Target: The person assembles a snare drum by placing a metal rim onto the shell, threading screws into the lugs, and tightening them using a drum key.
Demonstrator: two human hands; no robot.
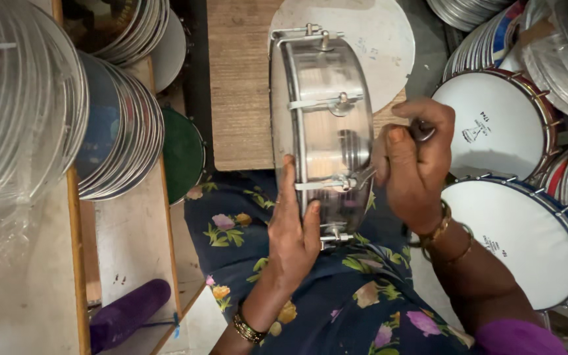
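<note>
Left hand [292, 231] grips the near rim of a shiny metal drum shell [327, 125], fingers wrapped over its edge. The shell stands on edge over the lap and a wooden board [238, 85]. Right hand [415, 164] is closed around a small metal tool [363, 176] set against a tension lug on the shell's side. Two finished white-headed drums [494, 131], each bearing a small dark printed mark, lie just to the right. Stacked metal rings [119, 138] stand at left.

One head-worn camera looks steeply down, close over the lap and wooden board [238, 85], apparently from above.
</note>
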